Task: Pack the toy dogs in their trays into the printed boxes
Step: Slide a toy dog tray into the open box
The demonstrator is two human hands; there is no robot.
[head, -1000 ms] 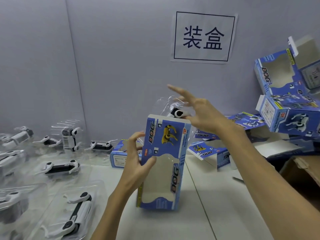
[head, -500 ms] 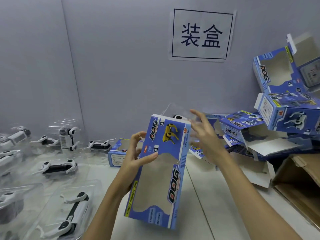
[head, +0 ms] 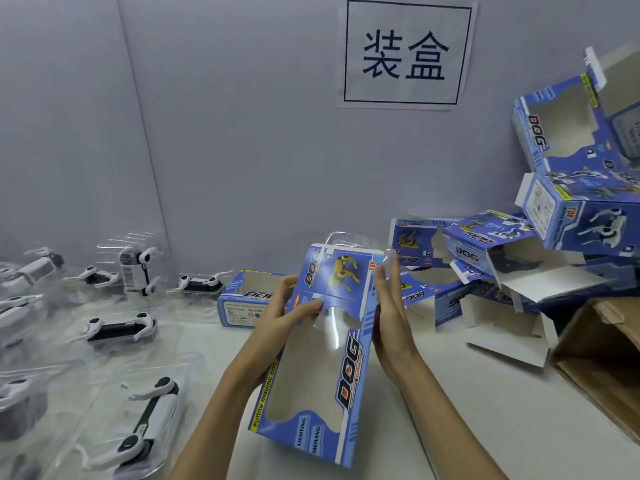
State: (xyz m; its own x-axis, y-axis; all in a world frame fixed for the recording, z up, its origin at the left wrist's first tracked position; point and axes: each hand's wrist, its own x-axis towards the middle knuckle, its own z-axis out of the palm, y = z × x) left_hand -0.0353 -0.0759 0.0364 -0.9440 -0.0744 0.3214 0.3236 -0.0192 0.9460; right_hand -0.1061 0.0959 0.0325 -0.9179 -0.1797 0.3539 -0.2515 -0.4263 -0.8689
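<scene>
A person holds a blue printed box (head: 322, 355) tilted above a white surface (head: 467, 410), its glossy card face cut by a wavy-edged window with a clear film that catches the light. The left hand (head: 284, 313) grips the box's left edge, fingers curled behind and thumb pinching the front. The right hand (head: 391, 323) lies flat against the box's right side, fingers straight and together. A clear plastic tray edge (head: 349, 237) pokes out of the box's top end; what it carries is hidden.

Left of the held box, white-and-black toy dogs (head: 145, 420) lie in transparent blister trays (head: 79, 403), thin and crinkled, crowding the surface to the frame's left edge. Just behind the box, beside the left hand, a second blue windowed box (head: 246, 299) lies on its side. Right of the held box, more printed boxes (head: 571, 216) are heaped against the grey wall (head: 242, 133), several with flaps hanging open and white card insides showing. A brown corrugated carton (head: 602, 358) sits at the far right. Above the held box, a paper sign (head: 405, 53) with two black characters is fixed to the wall. Bare surface shows between the held box and the carton.
</scene>
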